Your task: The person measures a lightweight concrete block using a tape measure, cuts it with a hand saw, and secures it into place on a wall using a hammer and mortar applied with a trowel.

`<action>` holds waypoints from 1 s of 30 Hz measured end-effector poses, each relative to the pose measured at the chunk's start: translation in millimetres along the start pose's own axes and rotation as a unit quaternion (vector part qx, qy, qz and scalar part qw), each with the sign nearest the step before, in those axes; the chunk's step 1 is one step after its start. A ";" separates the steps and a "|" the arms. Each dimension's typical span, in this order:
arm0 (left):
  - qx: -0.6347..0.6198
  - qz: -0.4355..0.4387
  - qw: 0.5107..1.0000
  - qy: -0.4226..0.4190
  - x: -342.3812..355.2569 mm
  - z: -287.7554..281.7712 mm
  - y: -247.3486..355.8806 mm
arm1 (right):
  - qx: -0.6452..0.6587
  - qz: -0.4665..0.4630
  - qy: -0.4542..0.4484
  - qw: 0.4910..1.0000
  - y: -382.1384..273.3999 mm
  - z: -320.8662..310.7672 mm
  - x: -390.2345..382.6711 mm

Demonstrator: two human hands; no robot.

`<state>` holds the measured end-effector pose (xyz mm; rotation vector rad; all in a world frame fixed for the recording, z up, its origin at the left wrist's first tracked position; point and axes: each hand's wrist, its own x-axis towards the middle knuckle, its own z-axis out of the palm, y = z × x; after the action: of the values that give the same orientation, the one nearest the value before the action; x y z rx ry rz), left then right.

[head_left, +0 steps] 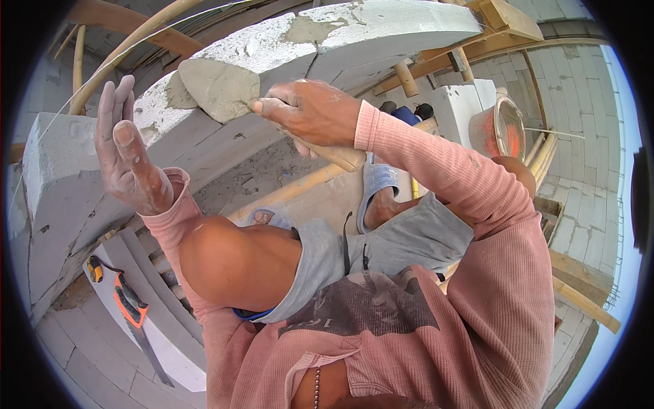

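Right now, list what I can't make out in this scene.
In the head view:
Trowel: part of its handle is covered by the right hand; the blade's far face is turned away.
Left foot: partly behind the left leg.
Blue and dark things: too small to identify.

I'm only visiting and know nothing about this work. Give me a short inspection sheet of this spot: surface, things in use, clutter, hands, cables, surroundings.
Surface: row of white blocks, with patches of grey mortar on top.
Things in use: trowel, its blade coated grey, over the blocks' near edge.
Clutter: handsaw with an orange-and-black handle and a small yellow-and-black tool, kind unclear, lying on a white slab.
Hands: right hand grips the trowel; left hand is open and raised, holding nothing.
Cables: nothing seen; a thin pale string crosses the upper left.
Surroundings: block walls, bamboo poles, a reddish bucket.
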<state>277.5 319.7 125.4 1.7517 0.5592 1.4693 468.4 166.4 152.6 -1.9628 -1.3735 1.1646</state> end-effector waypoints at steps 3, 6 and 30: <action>-0.006 0.016 0.998 -0.052 -10.1 -22.4 -4.4 | -0.239 -0.289 0.026 0.927 46.7 -41.5 -23.2; 0.009 0.009 0.998 -0.061 -26.9 -36.4 -12.1 | -0.230 -0.137 -0.033 0.963 54.3 -108.3 -75.8; 0.204 -0.343 0.673 -0.622 10.2 10.0 25.1 | -0.322 0.496 0.457 0.664 305.5 -59.0 -506.1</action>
<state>286.0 309.2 150.9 2.0353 0.6471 -0.5339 606.6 -411.3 137.9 -3.2395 -0.0189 -0.2914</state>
